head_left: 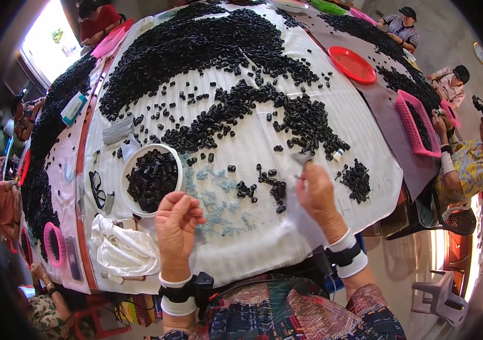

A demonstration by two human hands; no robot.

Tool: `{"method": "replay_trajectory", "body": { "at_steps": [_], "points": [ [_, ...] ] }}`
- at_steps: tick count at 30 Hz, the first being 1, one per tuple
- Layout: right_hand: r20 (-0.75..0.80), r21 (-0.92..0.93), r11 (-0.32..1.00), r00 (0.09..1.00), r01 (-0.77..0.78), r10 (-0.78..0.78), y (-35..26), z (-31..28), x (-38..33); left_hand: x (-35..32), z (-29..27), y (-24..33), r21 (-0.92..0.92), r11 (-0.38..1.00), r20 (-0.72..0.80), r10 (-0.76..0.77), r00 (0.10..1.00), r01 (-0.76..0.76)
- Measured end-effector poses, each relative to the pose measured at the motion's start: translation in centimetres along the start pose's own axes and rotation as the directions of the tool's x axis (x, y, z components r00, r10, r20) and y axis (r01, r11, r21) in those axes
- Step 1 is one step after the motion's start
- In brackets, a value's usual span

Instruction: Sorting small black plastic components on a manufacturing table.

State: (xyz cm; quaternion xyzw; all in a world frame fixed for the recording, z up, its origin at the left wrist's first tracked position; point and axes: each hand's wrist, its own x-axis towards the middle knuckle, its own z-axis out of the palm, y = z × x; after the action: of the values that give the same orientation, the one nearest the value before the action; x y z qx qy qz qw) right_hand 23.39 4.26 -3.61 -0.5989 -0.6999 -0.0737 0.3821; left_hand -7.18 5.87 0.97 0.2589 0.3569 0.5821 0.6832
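Observation:
My left hand is raised by the near right side of a white tub filled with short black cylindrical parts. Its fingers are curled and the thumb presses the forefinger; whatever lies in that pinch is hidden. Further right, my right hand is closed, with a small grey piece at its fingertips, blurred. Between the hands lie scattered pale blue, see-through bits and small clusters of black parts. A pile of thin black pieces sits right of my right hand.
A large heap of black parts covers the far table. Left are white cloth gloves, eyeglasses and a grey bundle of strips. A red tray and pink basket stand right. Other people sit around.

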Motion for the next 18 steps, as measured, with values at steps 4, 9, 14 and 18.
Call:
{"method": "replay_trajectory", "body": {
  "at_steps": [4, 9, 14, 18],
  "points": [
    [-0.054, -0.26, 0.958, 0.992, -0.122, 0.111, 4.7, -3.5, -1.5, -1.2, 1.1, -2.3, 0.067, 0.985, 0.059, -0.162, 0.985, 0.158],
    [-0.1, -0.349, 0.884, 0.95, -0.311, 0.294, 7.9, -6.2, -3.4, -2.0, 1.3, -4.2, 0.125, 0.952, 0.061, -0.287, 0.956, 0.278],
    [-0.118, -0.181, 0.953, 0.967, -0.243, 0.224, 4.8, -5.3, -3.0, -2.7, 1.9, -4.9, 0.154, 0.934, 0.038, -0.333, 0.942, 0.324],
    [0.171, 0.201, 0.976, 0.984, -0.081, 0.047, -1.3, -2.9, -2.5, -3.2, 1.8, -5.1, 0.169, 0.922, 0.052, -0.362, 0.931, 0.35]
  ]
}}
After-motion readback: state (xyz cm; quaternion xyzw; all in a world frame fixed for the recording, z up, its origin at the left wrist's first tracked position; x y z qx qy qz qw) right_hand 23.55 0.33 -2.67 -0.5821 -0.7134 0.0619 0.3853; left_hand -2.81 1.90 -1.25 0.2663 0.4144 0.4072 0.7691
